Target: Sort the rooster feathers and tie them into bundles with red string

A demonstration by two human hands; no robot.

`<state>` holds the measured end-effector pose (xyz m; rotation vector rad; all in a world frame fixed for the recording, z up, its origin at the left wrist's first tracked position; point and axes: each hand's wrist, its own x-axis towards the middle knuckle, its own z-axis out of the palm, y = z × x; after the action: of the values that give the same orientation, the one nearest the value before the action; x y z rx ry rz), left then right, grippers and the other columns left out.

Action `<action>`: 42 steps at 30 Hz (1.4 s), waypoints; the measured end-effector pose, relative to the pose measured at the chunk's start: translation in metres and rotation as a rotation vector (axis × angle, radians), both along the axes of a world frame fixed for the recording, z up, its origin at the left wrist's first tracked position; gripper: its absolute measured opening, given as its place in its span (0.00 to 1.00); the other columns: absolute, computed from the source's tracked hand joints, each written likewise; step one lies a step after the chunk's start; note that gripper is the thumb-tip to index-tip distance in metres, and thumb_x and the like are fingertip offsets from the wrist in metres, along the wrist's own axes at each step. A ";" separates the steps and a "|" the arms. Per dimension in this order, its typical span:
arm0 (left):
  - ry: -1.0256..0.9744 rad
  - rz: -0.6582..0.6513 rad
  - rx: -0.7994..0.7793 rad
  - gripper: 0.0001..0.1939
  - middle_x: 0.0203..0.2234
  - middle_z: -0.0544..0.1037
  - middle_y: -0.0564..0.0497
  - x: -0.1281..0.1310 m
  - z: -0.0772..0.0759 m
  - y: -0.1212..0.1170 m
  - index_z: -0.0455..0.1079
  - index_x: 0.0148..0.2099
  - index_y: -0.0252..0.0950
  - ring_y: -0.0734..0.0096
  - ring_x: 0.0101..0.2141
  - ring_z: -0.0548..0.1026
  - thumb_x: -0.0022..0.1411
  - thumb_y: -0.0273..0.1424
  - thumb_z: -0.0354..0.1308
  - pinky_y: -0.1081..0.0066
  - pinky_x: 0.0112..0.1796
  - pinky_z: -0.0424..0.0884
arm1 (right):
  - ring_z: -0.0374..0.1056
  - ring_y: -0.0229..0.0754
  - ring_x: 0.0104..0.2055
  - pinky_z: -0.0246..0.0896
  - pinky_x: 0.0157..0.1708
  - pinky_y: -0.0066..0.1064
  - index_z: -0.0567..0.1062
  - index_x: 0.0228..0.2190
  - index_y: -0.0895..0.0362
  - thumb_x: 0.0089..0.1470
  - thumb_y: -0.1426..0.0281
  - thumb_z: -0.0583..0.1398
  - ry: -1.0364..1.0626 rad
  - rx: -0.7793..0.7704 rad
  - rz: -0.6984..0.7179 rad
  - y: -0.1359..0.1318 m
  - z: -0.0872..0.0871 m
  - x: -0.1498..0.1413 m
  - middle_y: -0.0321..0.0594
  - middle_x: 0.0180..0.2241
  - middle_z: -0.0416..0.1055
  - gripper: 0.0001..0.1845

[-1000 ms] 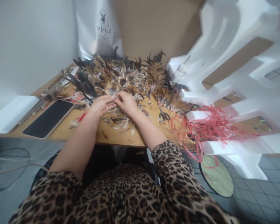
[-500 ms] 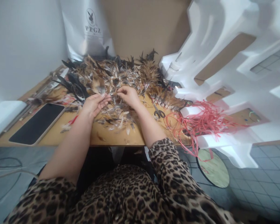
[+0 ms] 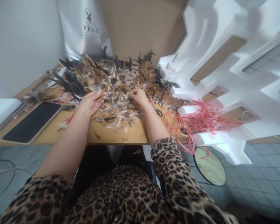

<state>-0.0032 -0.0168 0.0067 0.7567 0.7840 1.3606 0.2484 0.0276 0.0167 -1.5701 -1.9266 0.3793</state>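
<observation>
On the left side of the feather pile, my left hand is turned partly palm up, thumb pinched against a finger. A brown feather with a pale fluffy base stands up from that pinch. My right hand is over the right part of the pile, its fingertips pressed together; whatever may be between them is too small to make out. Brown, black and white feathers cover the back of the wooden table. Loose small feathers are scattered between my hands and the near edge.
A phone lies at the left. Scissors rest beside my right forearm, partly hidden. Red ribbon strips tangle over white foam packing at the right. A silvery bag stands behind the pile. A round stool is below.
My hands have moved apart: the right hand has shifted right, away from the left. The left hand keeps its pinch on the feather. The view has shifted slightly.
</observation>
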 end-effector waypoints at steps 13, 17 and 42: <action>-0.012 -0.042 0.002 0.04 0.28 0.79 0.47 -0.001 0.002 0.000 0.70 0.34 0.26 0.77 0.25 0.76 0.58 0.20 0.54 0.82 0.22 0.70 | 0.64 0.45 0.45 0.58 0.43 0.33 0.72 0.45 0.52 0.53 0.74 0.49 -0.444 0.147 0.000 -0.020 0.000 0.001 0.45 0.42 0.66 0.20; -0.004 -0.064 -0.008 0.05 0.28 0.79 0.47 0.000 0.002 -0.001 0.70 0.35 0.26 0.77 0.25 0.76 0.57 0.19 0.54 0.81 0.22 0.70 | 0.64 0.46 0.44 0.58 0.43 0.34 0.74 0.42 0.54 0.55 0.74 0.48 -0.513 0.154 -0.031 -0.019 -0.003 -0.002 0.46 0.41 0.67 0.19; 0.026 -0.073 -0.005 0.04 0.27 0.79 0.46 0.004 0.002 -0.003 0.70 0.35 0.27 0.76 0.24 0.76 0.56 0.19 0.55 0.81 0.22 0.70 | 0.55 0.50 0.51 0.51 0.48 0.44 0.68 0.48 0.53 0.54 0.75 0.47 -0.556 0.069 -0.108 -0.027 0.000 -0.001 0.49 0.49 0.63 0.21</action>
<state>0.0012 -0.0200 0.0083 0.7933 0.7731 1.2851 0.2473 0.0004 0.0163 -1.8587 -2.2080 -0.1928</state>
